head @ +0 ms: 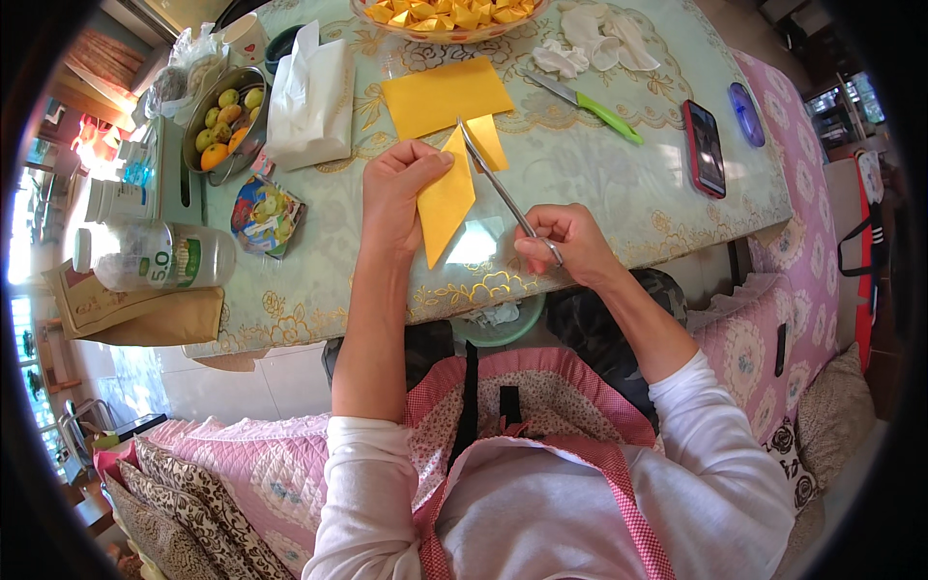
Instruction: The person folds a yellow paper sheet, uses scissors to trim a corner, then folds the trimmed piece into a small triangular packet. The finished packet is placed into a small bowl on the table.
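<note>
My left hand [406,188] pinches a folded piece of golden paper [447,199], slanted at both ends. In my right hand [562,239] is a pair of metal scissors [500,185], held by the handle loops, its blades pointing up and left along the right edge of the folded paper. Whether the blades touch the paper I cannot tell. Just beyond lies a larger golden sheet [448,94] on the table, with a narrow golden strip [488,141] below its lower edge. A glass bowl [449,32] of folded golden paper pieces stands at the top.
Right of the sheet lie a green-handled knife [609,117], white gloves [602,40] and a red-cased phone [704,148]. On the left are a tissue pack [312,105], a metal bowl of fruit [246,156] and a plastic jar [163,254]. A green bin [533,322] stands below the table's edge.
</note>
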A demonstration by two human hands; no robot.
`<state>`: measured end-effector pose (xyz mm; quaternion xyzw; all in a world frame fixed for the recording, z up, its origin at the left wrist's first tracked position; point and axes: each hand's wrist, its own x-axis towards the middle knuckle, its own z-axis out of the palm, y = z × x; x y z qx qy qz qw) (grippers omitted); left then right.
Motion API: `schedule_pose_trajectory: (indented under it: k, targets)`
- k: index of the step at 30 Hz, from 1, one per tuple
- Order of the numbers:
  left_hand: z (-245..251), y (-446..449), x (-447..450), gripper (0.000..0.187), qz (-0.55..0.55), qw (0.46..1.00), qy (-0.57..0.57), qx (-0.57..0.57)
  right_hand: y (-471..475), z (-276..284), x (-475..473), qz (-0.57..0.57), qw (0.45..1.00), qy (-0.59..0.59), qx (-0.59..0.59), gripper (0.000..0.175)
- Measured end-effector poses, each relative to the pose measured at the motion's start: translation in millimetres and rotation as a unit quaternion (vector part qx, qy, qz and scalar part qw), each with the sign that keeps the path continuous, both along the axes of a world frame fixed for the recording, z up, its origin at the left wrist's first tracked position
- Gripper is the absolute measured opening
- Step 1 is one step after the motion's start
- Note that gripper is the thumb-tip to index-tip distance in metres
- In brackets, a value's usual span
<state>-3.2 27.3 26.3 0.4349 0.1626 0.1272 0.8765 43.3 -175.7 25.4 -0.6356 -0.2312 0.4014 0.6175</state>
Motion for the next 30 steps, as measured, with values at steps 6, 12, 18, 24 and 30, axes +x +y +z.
schedule_pose_trajectory:
  k: [6,12,18,24,30]
  targets:
    - [-1.5,0.9,0.9,0.007,0.002,1.0,0.003,-0.011,1.6,-3.3,-0.1,-0.007,0.999,-0.029,-0.024,0.015]
    - [-8.9,3.3,1.9,0.006,0.017,0.995,0.068,0.073,1.1,-5.4,0.4,-0.03,0.997,-0.044,-0.049,0.015]
    - [-14.7,3.2,3.2,0.009,0.039,0.96,0.135,0.242,-13.2,-3.7,28.4,-0.135,0.966,-0.172,-0.141,0.013]
    - [-18.8,-3.0,3.5,0.014,0.037,0.858,0.197,0.473,-27.2,-10.9,54.5,-0.152,0.855,-0.374,-0.325,0.022]
    - [-22.7,-3.8,6.6,0.016,0.02,0.848,0.215,0.484,-25.3,-15.3,69.5,-0.156,0.801,-0.444,-0.369,0.033]
